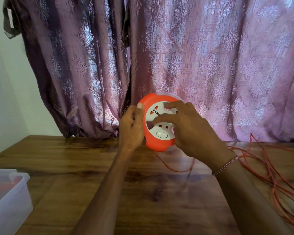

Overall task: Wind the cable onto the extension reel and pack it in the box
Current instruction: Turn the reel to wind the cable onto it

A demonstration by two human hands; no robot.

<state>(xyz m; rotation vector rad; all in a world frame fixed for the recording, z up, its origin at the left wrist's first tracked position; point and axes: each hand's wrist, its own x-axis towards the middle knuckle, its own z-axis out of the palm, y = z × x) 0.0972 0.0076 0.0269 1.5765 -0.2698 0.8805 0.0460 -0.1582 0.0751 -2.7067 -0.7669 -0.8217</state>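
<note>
The left hand (131, 128) grips the round orange plastic extension reel (157, 128) above the wooden table (126, 192); the right hand (192, 133) lies on its white face, and the thin orange cable (261, 168) is loose at right.

Glossy plastic reel (159, 143), polished wood-grain table (109, 167), patterned sheer cloth curtain (210, 56).

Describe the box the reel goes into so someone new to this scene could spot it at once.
Start at the wooden table in front of the purple curtains and follow its near edge to the far left corner of the view. The box sits there, partly cut off. It is the only translucent plastic container, with something red showing faintly inside.
</note>
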